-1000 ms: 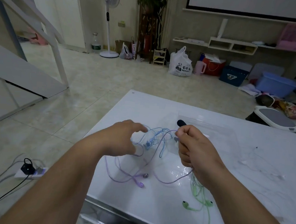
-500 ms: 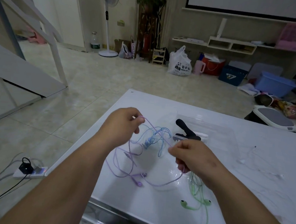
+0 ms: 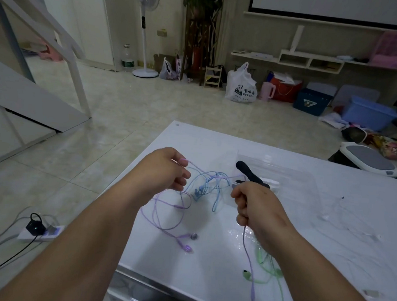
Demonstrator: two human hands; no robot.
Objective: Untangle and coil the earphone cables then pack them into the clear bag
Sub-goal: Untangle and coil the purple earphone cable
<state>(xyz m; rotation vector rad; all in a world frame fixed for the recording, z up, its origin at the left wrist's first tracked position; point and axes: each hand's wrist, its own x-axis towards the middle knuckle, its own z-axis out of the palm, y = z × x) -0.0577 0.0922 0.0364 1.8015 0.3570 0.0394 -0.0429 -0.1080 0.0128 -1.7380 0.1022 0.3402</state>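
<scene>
While the right hand is hiding a corner of the clear bag and gripping the purple cable, the left hand is pinching it left of the bag; a green cable is lying nearer, partly under the forearm.

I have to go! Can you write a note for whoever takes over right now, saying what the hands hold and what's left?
Left hand pinches the cable of the purple earphones; right hand grips the same cable, plug end dangling.
Blue earphones lie tangled with it on the table; green earphones lie by the right wrist.
Clear bag lies flat behind, black clip at its edge.
Done: nothing coiled or packed.
Left: untangle, coil all three, bag them.
</scene>
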